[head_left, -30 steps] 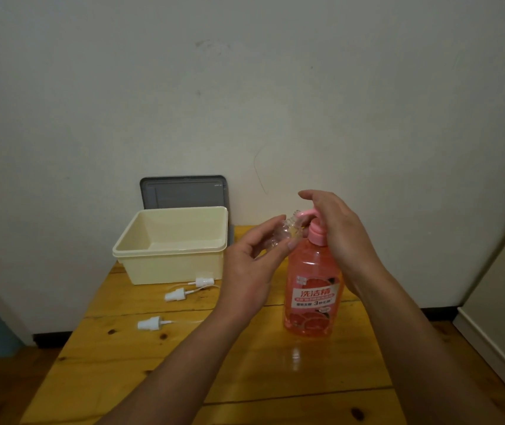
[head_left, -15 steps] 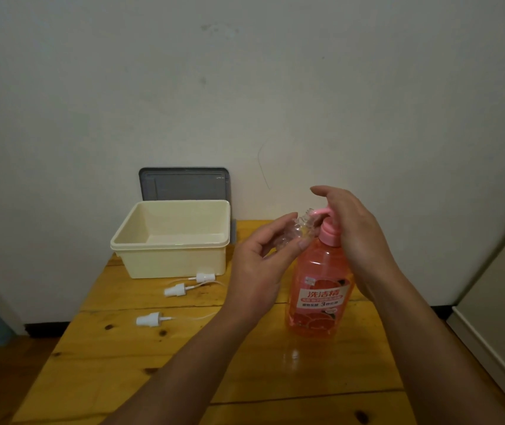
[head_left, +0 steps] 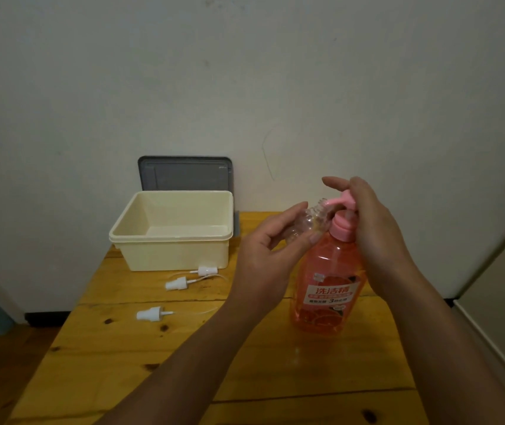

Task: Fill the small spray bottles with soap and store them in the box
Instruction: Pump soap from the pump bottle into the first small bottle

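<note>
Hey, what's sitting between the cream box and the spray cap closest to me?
A white spray cap by the box and a second cap nearer you, both trailing thin tubes; head view.

Dim, even indoor light; soft shadows. Faint glare on counter (head_left: 296,350). Wide-angle bowing at edges; slightly soft overall.

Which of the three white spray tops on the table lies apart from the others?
The nearest spray top, lying alone toward the person. The middle spray top and the far spray top lie close together just before the cream box.
</note>
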`<move>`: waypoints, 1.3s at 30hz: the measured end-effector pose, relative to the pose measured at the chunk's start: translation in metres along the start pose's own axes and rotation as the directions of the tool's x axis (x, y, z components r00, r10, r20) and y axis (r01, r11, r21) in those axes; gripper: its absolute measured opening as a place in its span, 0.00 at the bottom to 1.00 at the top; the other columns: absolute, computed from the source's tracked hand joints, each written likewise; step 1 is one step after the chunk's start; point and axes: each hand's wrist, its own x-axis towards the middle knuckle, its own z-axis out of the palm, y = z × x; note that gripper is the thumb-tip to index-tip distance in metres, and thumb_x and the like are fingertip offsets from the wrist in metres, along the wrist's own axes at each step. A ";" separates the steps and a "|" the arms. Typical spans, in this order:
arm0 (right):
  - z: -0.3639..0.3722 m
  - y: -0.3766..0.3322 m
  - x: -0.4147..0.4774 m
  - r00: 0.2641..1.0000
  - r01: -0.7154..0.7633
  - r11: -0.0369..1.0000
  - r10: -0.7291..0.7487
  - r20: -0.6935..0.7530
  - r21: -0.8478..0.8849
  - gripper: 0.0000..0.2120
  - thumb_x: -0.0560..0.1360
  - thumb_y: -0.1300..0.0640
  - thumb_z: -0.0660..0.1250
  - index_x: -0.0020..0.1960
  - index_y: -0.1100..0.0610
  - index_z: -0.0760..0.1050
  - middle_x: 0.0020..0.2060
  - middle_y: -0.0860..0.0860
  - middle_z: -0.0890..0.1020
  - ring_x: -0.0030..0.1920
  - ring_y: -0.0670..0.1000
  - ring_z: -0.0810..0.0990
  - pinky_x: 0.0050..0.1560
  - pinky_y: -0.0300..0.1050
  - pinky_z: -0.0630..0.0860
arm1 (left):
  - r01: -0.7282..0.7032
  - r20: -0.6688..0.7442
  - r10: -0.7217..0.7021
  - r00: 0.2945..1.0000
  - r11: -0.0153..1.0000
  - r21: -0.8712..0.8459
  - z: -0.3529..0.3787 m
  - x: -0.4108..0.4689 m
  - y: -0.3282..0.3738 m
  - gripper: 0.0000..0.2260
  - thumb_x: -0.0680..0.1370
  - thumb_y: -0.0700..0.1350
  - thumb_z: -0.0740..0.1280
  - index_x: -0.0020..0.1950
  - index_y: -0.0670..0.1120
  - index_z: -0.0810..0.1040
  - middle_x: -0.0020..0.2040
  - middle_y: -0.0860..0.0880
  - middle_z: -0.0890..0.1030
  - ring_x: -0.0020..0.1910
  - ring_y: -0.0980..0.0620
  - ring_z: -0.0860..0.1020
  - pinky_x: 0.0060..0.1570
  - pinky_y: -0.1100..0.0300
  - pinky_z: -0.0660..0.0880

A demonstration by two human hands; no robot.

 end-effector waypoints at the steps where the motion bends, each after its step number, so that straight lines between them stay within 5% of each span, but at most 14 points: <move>1: 0.000 0.001 0.001 1.000 0.014 1.000 -0.014 0.003 -0.023 0.18 0.81 0.45 0.50 0.60 0.43 0.77 0.48 0.46 0.82 0.43 0.41 0.82 0.45 0.45 0.75 | -0.002 0.003 0.002 1.000 1.000 0.000 -0.001 0.000 -0.001 0.20 0.73 0.41 0.73 0.64 0.51 0.77 0.57 0.54 0.81 0.57 0.61 0.79 0.56 0.64 0.77; 3: -0.001 0.002 0.002 0.999 0.038 0.998 -0.038 0.008 -0.047 0.16 0.82 0.47 0.51 0.61 0.42 0.76 0.51 0.43 0.81 0.49 0.43 0.81 0.48 0.46 0.76 | -0.001 0.009 0.001 1.000 1.000 0.008 -0.002 0.000 -0.002 0.21 0.73 0.41 0.73 0.64 0.51 0.77 0.58 0.55 0.81 0.58 0.62 0.79 0.57 0.63 0.77; 7: -0.001 0.002 0.003 0.998 0.056 0.998 -0.057 -0.006 -0.042 0.16 0.82 0.49 0.52 0.61 0.43 0.76 0.39 0.33 0.81 0.44 0.38 0.80 0.43 0.41 0.74 | 0.011 0.029 -0.012 1.000 1.000 0.008 -0.004 0.000 -0.003 0.21 0.73 0.40 0.73 0.65 0.50 0.76 0.59 0.55 0.80 0.58 0.63 0.78 0.54 0.67 0.76; 13: 0.000 0.001 0.001 0.999 0.018 1.000 -0.017 0.029 -0.017 0.18 0.81 0.45 0.50 0.58 0.44 0.77 0.47 0.46 0.84 0.45 0.46 0.83 0.45 0.46 0.77 | 0.021 0.036 -0.019 0.999 0.999 -0.033 -0.004 -0.001 0.000 0.22 0.72 0.38 0.73 0.65 0.50 0.77 0.57 0.58 0.81 0.55 0.66 0.79 0.49 0.69 0.77; 21: -0.004 0.002 0.001 0.997 0.077 0.996 -0.076 0.023 -0.054 0.16 0.83 0.52 0.51 0.61 0.47 0.76 0.43 0.39 0.80 0.38 0.30 0.78 0.32 0.25 0.71 | 0.024 0.007 -0.023 1.000 0.998 -0.056 -0.005 -0.001 -0.003 0.19 0.72 0.38 0.73 0.60 0.53 0.79 0.56 0.55 0.83 0.57 0.61 0.80 0.55 0.62 0.78; 26: 0.000 0.002 0.001 1.000 0.013 1.000 -0.013 0.023 -0.014 0.17 0.81 0.46 0.51 0.57 0.43 0.78 0.43 0.44 0.84 0.43 0.42 0.83 0.42 0.42 0.77 | 0.016 0.018 -0.015 1.000 0.997 -0.075 -0.004 -0.001 0.000 0.19 0.72 0.37 0.73 0.59 0.53 0.78 0.54 0.57 0.83 0.56 0.62 0.80 0.52 0.66 0.78; 39: -0.002 0.001 -0.001 0.997 0.075 0.994 -0.073 0.026 -0.077 0.16 0.82 0.49 0.51 0.61 0.43 0.76 0.45 0.39 0.81 0.48 0.40 0.80 0.43 0.42 0.74 | 0.014 0.017 -0.013 1.000 0.997 -0.076 -0.004 -0.001 0.001 0.18 0.72 0.37 0.73 0.59 0.53 0.79 0.55 0.54 0.83 0.56 0.60 0.80 0.52 0.65 0.78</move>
